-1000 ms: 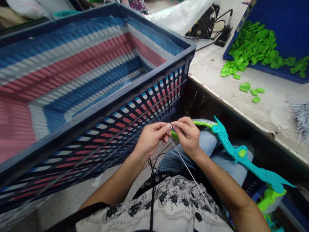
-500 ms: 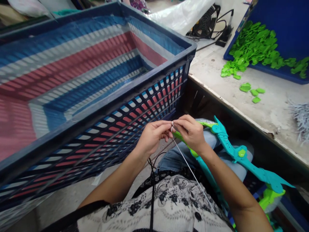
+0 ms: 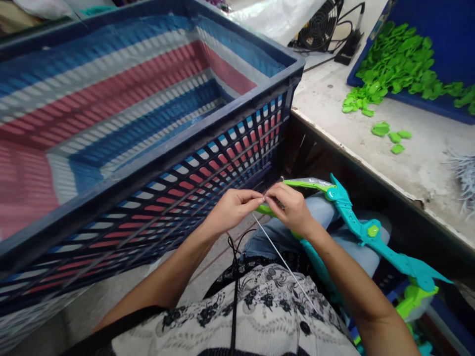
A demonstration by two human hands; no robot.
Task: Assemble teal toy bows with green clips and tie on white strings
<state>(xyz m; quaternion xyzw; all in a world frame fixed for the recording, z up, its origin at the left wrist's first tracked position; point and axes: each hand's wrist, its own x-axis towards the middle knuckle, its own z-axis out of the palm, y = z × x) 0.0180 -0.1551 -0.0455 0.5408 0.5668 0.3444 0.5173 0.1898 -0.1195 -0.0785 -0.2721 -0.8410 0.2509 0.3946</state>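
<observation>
My left hand (image 3: 230,211) and my right hand (image 3: 292,207) meet over my lap, fingertips pinched together on the end of a thin white string (image 3: 278,257). The string runs down from the pinch toward my patterned shirt. Under my right hand lies the green tip of a teal and green toy bow (image 3: 356,225), which rests across my knee and reaches down to the right. A second bow limb (image 3: 315,262) shows below my right wrist.
A big dark blue slatted crate (image 3: 208,128) lined with striped sacking fills the left. On the right is a worn table (image 3: 371,153) with loose green plastic pieces (image 3: 388,131), a blue tray (image 3: 438,39) heaped with them, and a fan (image 3: 319,29) behind.
My hands stay pinched on the string and have sunk slightly. The bow's green tip now sticks out further left beneath my right hand.
</observation>
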